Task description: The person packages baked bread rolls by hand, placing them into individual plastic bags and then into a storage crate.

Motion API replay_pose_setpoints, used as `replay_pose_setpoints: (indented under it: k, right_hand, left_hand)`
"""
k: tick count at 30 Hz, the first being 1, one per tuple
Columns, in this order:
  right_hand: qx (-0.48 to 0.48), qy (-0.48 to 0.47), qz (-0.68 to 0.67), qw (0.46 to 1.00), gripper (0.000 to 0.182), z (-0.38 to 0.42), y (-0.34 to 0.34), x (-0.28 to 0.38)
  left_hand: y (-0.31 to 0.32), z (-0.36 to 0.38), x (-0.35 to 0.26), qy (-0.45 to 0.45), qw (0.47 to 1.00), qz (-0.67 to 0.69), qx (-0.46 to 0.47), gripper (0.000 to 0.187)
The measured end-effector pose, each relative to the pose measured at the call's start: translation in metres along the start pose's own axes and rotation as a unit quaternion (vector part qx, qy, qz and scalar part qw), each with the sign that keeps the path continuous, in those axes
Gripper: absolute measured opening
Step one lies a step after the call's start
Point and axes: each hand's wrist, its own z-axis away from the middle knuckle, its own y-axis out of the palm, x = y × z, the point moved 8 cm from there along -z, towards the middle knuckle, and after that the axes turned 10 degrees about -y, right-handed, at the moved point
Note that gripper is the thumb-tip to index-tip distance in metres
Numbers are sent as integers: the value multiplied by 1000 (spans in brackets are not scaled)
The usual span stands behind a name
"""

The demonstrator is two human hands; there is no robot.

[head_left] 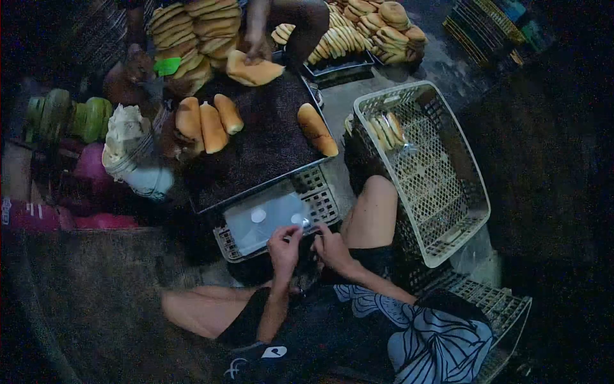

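Note:
In front of me lies a stack of clear plastic bags [246,225] with round white marks, on an upturned plastic crate [322,198]. My left hand [284,251] is closed in a pinch at the near right corner of the bags. Just to its right, my right hand [332,248] has curled fingers beside the same edge; what they hold, if anything, is too small to make out. Beyond, a dark tray [256,168] carries three long bread rolls [212,128] on the left and one bread roll [316,130] on the right.
Bagged rolls [389,131] sit in a large plastic basket [484,203] at my right. Across the tray another person's hand [257,48] holds an opened bun [253,69]; their other hand is near a green flat tool [167,66]. Bread piles [192,38] stand behind.

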Motion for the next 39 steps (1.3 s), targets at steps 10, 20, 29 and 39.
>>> replay_pose_setpoints:
  k: [10,20,29,39]
  right_hand:
    - [-99,-259,177,944,26,-2,-30,66]
    - [-85,71,-781,615,39,-57,0,92]
    - [-271,-83,465,839,60,-166,-80,33]
    - [-169,-92,-217,957,47,-100,-136,23]
  left_hand:
    - [1,16,-42,58,994,72,51,9]
    - [-27,10,-69,150,925,337,-88,42]
    - [-78,-47,-7,-114,645,756,-10,19]
    - [-97,-57,-6,-103,396,909,86,53]
